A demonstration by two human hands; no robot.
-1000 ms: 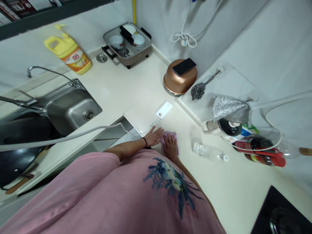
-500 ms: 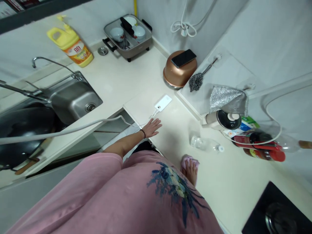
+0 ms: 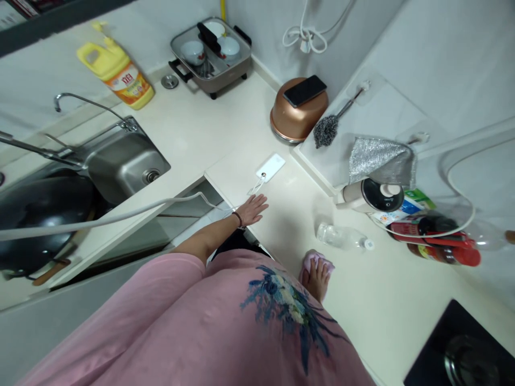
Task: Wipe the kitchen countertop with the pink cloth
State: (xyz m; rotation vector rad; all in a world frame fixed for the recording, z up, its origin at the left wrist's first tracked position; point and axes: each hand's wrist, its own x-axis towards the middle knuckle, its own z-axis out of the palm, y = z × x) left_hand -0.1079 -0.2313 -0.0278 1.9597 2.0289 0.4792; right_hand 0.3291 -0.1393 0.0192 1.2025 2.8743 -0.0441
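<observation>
My left hand (image 3: 254, 209) lies flat with fingers stretched on the edge of the pale countertop (image 3: 289, 225), just below a white power bank (image 3: 270, 167) with a cord loop. Under my right hand (image 3: 317, 280) is a bunched pink cloth (image 3: 308, 262), pressed against the counter with the fingers over it. A clear plastic bottle (image 3: 341, 236) with a white cap lies on its side beyond that hand.
To the left are a steel sink (image 3: 120, 166) and a black wok (image 3: 44, 220). An electric pan with bowls (image 3: 211, 59), an upturned copper pot (image 3: 295, 115) and a yellow detergent jug (image 3: 120, 75) stand behind. A kettle (image 3: 378, 195), sauce bottles (image 3: 434, 238) and a black stove (image 3: 462, 348) are right.
My right hand and the cloth have moved slightly to the right and up across the counter. My left hand stays in nearly the same place. The view has shifted a little.
</observation>
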